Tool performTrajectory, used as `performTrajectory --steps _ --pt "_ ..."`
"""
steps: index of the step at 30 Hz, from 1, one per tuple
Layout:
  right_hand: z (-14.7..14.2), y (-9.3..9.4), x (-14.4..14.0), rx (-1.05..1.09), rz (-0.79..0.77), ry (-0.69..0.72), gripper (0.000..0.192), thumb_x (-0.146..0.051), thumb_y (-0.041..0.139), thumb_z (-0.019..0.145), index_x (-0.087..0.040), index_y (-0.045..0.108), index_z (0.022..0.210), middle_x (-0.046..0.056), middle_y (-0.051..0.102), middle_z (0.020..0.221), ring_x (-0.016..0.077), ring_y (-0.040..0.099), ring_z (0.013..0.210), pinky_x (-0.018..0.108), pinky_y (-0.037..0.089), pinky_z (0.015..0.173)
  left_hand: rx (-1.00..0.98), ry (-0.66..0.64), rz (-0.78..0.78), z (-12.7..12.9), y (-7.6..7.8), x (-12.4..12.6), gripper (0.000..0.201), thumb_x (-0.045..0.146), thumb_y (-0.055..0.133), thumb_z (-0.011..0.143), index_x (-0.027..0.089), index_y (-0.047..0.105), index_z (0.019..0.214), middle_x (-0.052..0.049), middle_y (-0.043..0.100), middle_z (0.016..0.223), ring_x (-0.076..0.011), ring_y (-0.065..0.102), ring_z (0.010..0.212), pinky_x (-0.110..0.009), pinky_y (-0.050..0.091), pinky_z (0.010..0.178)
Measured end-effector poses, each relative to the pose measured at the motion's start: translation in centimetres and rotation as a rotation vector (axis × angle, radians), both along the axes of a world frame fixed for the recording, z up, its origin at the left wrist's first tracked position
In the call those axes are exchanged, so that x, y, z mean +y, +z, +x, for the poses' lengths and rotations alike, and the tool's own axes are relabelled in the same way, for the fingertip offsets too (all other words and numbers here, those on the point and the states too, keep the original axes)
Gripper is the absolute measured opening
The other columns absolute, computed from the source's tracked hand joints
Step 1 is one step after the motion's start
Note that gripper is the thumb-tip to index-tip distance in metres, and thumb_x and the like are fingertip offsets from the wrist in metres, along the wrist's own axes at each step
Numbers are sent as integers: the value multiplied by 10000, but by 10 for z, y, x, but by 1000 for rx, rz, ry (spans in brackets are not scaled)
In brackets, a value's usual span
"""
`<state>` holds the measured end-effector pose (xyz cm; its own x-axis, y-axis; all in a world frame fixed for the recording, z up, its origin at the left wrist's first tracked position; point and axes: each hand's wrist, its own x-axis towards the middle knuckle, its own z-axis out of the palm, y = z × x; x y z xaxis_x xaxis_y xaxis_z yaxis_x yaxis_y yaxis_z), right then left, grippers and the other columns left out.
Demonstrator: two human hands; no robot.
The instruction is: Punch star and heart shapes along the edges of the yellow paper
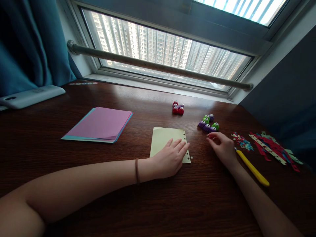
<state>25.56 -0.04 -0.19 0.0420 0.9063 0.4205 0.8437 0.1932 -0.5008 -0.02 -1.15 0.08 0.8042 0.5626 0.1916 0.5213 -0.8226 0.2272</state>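
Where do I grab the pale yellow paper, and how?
I'd pinch the pale yellow paper by its far-left corner, coming from the left: it lies flat, the left hand partly covers its near side, and little holes line its right edge.

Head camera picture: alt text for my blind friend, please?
A left hand rests on pale yellow paper punched along one edge; the right hand is near purple and green gadgets. Pink and blue sheets lie left, paper strips and a yellow tool right.

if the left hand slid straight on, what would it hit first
Probably the green and purple pieces beyond the pale yellow paper; the right hand is close to that line, and depth is unclear.
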Motion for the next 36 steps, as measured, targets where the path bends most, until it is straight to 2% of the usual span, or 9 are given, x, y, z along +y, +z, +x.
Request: performTrajectory --steps 3,5,8,14,19,26,29,31,36 --pt "-22 9 -13 114 -273 375 125 -323 625 780 -205 662 798 24 610 793 162 527 687 281 416 617 2 -5 -5 0 -1 1 533 222 300 854 84 199 1359 -155 336 1380 -306 271 1290 -507 246 1052" --pt "-32 12 -16 85 -309 486 89 -303 663 759 -225 681 798 18 611 814 170 523 764 291 417 686 3 -5 -7 0 -1 1 536 224 305 854 89 196 1361 -153 330 1384 -307 263 1294 -508 243 1054" --pt "-37 12 -17 19 -263 545 90 -279 697 734 -253 692 820 11 611 847 178 494 830 317 404 772 2 -4 -10 0 -2 1 532 224 303 854 93 202 1360 -148 331 1384 -304 260 1297 -506 243 1055" --pt "-36 11 -16 10 -252 605 13 -233 671 761 -245 672 766 1 602 834 169 466 821 320 398 778 4 -4 -10 0 -2 1 528 224 300 854 97 209 1357 -144 336 1381 -305 260 1296 -507 240 1057" --pt "-38 12 -19 -9 -264 652 39 -194 605 812 -219 624 789 12 591 848 173 450 846 324 397 800 6 -7 -10 0 -2 0 522 221 304 854 98 218 1354 -144 342 1377 -304 268 1292 -504 246 1054" --pt "-43 15 -23 -62 -254 666 74 -147 524 844 -198 551 798 37 568 883 184 449 888 340 404 823 8 2 -3 0 0 0 520 219 329 848 106 232 1346 -139 345 1377 -295 269 1292 -498 252 1052" --pt "-41 16 -23 -10 -265 643 84 -170 490 860 -196 541 800 42 572 874 186 480 870 344 417 811 13 -3 3 -1 0 0 526 222 343 843 102 233 1343 -145 345 1377 -297 269 1293 -499 255 1050" --pt "-36 16 -21 108 -290 555 88 -218 477 871 -193 546 824 46 587 862 185 522 839 335 439 778 20 -5 9 -1 0 0 517 226 348 844 87 248 1332 -157 345 1376 -300 269 1293 -498 256 1049" --pt "-7 18 -8 312 -256 173 176 -357 574 798 -184 587 828 48 651 834 209 603 799 326 460 742 43 2 27 -1 1 0 417 225 332 857 68 362 1242 -171 353 1371 -304 285 1285 -492 269 1045"
